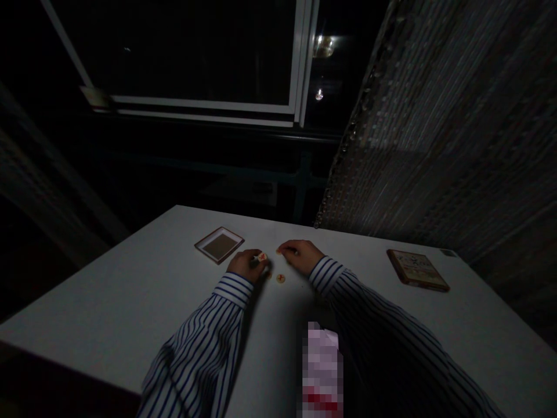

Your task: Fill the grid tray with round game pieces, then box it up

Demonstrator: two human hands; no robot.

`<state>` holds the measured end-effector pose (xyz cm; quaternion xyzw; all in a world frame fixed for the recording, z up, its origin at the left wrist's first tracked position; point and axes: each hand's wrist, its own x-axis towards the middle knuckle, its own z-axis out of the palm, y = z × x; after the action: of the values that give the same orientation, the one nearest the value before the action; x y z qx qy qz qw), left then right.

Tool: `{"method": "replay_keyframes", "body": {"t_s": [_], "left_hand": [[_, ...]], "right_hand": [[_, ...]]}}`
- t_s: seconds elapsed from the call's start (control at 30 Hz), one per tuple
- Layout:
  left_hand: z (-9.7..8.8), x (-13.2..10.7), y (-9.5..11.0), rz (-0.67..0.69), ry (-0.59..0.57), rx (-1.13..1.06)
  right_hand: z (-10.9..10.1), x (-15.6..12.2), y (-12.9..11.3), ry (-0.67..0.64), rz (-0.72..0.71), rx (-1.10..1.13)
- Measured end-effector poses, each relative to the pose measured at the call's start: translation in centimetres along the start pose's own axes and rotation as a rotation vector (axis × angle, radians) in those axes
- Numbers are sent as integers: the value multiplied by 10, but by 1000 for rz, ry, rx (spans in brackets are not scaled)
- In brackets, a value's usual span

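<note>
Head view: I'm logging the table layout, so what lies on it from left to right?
Open shallow box → left hand pinching a small round disc → loose disc on the table → right hand → flat printed box.

Both arms wear white long sleeves (pixel 209 342) with thin dark-blue stripes; buttoned cuffs (pixel 235 288) end at the wrists, near the table (pixel 108 302) centre.

The white table (pixel 130 302) lies bare to the left of the shallow square tray (pixel 219 244); a broad open stretch runs between the right hand (pixel 300 254) and the flat printed box (pixel 416 269); small round tokens (pixel 281 278), perhaps three, crowd the narrow gap between left hand (pixel 246 265) and right.
</note>
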<state>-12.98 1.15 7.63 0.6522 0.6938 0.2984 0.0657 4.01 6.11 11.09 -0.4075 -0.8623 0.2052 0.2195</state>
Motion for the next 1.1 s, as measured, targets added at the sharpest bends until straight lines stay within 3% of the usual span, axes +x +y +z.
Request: {"method": "replay_keyframes", "body": {"t_s": [0.4, 1.1], "left_hand": [[13, -11, 36, 55, 4, -76], [47, -19, 71, 116, -43, -157]], "right_hand": [[-26, -30, 12, 106, -13, 15], [-47, -73, 43, 165, 102, 84]]}}
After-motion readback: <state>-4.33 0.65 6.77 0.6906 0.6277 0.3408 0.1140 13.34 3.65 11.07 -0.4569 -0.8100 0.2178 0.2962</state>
